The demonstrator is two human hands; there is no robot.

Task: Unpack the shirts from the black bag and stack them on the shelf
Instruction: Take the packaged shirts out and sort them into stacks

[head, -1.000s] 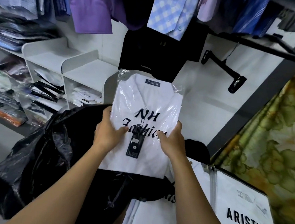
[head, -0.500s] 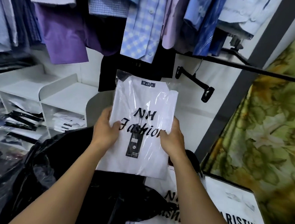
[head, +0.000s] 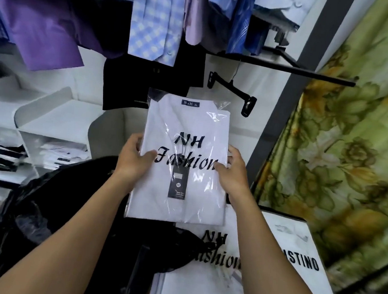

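Note:
I hold up a folded white shirt (head: 185, 127) sealed in clear plastic, printed "NH Fashion", with a dark tag on its front. My left hand (head: 133, 159) grips its left edge, thumb on the front. My right hand (head: 234, 173) grips the right edge the same way. The crumpled black bag (head: 50, 219) gapes open below and to the left of the shirt. A second packed "NH Fashion" shirt (head: 214, 259) lies flat under my right arm. The white shelf (head: 51, 121) stands at the left.
Shirts in purple, blue check and lilac hang on a rail above (head: 151, 27). A black clip hanger (head: 235, 87) hangs on the wall. A white "ARISTINO" package (head: 296, 252) lies at the right, beside a green floral curtain (head: 351, 136). Packed garments fill the shelf compartments (head: 65, 153).
The view has tilted up and to the right. The packed shirt has risen a little in both hands, clear of the black bag. My grip on it is unchanged.

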